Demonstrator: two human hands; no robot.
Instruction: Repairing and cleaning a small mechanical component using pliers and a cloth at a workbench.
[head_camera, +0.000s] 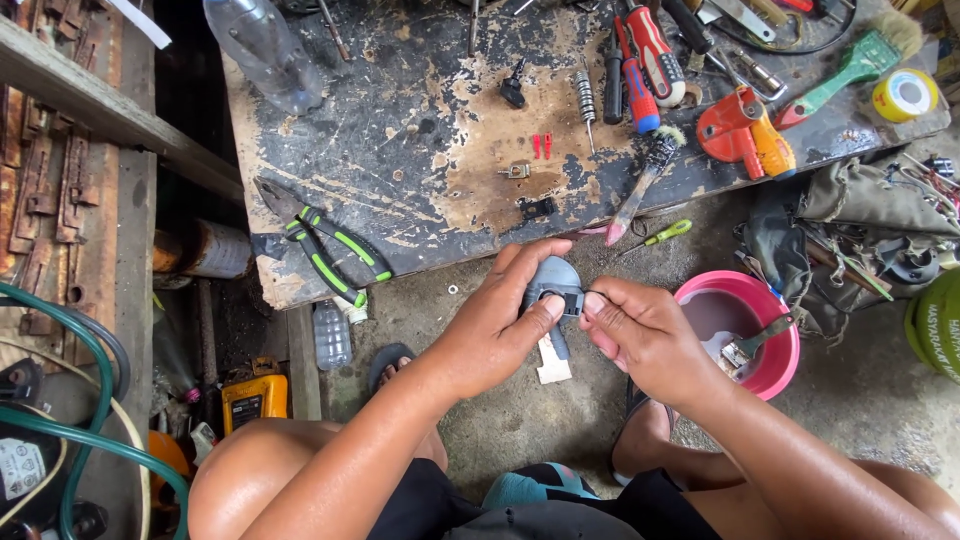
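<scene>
Held part: a small grey piece with a black block on it (556, 290), gripped between both hands above the floor, just in front of the workbench (330, 150) edge; what it is, I cannot tell for sure.
Left hand: (500, 320) wraps the grey piece from the left, thumb pressed on the black block.
Right hand: (640, 330) pinches the block's right side with fingertips closed tight.
Pink bowl: (775, 305) on the floor just right of the right hand, holding a brush-like tool.
Clear bottles: one (262, 50) lies on the bench's far left; a smaller one (331, 335) stands below the bench.
Yellow tape roll: (905, 95) at the bench's right corner.
Green-handled pliers: (325, 245) at the bench's near edge.
</scene>
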